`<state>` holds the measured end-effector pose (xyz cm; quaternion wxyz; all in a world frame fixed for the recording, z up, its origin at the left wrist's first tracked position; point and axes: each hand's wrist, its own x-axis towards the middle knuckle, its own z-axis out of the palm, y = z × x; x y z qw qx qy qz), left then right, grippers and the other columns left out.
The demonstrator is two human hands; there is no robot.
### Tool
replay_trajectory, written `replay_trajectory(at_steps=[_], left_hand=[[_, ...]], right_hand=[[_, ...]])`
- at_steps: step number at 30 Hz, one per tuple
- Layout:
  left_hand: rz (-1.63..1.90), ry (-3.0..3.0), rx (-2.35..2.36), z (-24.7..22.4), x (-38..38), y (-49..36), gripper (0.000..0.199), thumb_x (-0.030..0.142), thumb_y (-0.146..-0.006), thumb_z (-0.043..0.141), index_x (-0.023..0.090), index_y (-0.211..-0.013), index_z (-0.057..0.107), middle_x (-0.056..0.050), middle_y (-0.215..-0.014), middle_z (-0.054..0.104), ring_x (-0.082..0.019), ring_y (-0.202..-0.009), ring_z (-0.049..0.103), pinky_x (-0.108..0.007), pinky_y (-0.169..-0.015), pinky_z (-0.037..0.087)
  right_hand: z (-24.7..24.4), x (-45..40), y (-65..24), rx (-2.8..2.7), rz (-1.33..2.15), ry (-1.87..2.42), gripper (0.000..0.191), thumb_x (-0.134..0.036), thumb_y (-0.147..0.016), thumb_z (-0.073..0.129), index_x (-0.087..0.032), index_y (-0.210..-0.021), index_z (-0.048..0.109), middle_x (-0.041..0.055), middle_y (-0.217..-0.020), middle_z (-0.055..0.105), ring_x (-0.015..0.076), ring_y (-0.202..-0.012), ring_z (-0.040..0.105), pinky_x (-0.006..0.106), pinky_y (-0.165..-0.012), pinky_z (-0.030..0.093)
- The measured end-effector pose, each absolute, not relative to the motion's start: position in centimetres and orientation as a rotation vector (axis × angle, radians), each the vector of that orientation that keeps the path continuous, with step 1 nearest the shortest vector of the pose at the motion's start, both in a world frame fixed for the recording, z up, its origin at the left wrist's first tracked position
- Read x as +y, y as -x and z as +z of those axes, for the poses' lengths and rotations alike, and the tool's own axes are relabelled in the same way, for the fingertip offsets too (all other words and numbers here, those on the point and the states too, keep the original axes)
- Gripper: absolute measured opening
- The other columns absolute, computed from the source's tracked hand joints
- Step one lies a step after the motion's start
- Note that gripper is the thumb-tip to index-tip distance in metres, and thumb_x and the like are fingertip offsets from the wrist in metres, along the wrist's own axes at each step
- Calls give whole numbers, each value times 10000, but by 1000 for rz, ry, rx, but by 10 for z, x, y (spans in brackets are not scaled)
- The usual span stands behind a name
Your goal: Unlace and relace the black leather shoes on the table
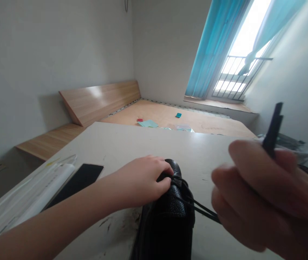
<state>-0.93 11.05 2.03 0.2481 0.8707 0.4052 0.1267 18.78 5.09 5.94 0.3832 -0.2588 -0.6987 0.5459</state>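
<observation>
A black pebbled-leather drawstring bag [167, 227] stands at the near edge of a pale tabletop [143, 151]. My left hand [145, 180] lies over its gathered top, fingers curled around the neck. Thin black cords [197, 204] run from the neck to my right hand [251, 195], which is blurred and closed around them. A flat black strip-like end [273, 131] sticks up from between my right fingers. The bag's lower part is cut off by the bottom of the picture.
A flat black slab [78, 184] and white packaging [26, 195] lie left of my arm. Clear plastic with dark items [286, 148] sits at the table's far right. Beyond the table, small papers [147, 124] lie on a wooden platform [210, 122] below a curtained window [232, 57].
</observation>
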Motion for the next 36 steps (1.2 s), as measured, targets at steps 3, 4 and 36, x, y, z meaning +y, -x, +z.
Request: replay_trajectory(at_steps=[3, 4, 36], left_hand=[[332, -2366, 1126, 14, 111, 7, 148, 294, -844, 573, 220, -891, 694, -35, -954, 714, -248, -905, 641, -345, -800, 502], [334, -2367, 1133, 14, 110, 6, 145, 297, -847, 570, 221, -891, 685, -32, -947, 709, -245, -894, 638, -344, -789, 502], [270, -2427, 1013, 29, 111, 16, 252, 308, -902, 512, 278, -1102, 662, 3, -1081, 714, -212, -981, 644, -306, -845, 461]], right_hand=[[59, 57, -184, -1902, 1084, 787, 391, -496, -1000, 432, -226, -733, 524, -22, -653, 470, 113, -600, 448, 208, -530, 407], [59, 60, -183, -1949, 1018, 856, 388, -490, -999, 445, -222, -729, 519, -26, -664, 471, 110, -615, 441, 207, -539, 396], [49, 94, -202, -2425, 1275, 1569, 366, -389, -1003, 355, -199, -723, 494, -14, -592, 532, 134, -576, 466, 272, -576, 375]])
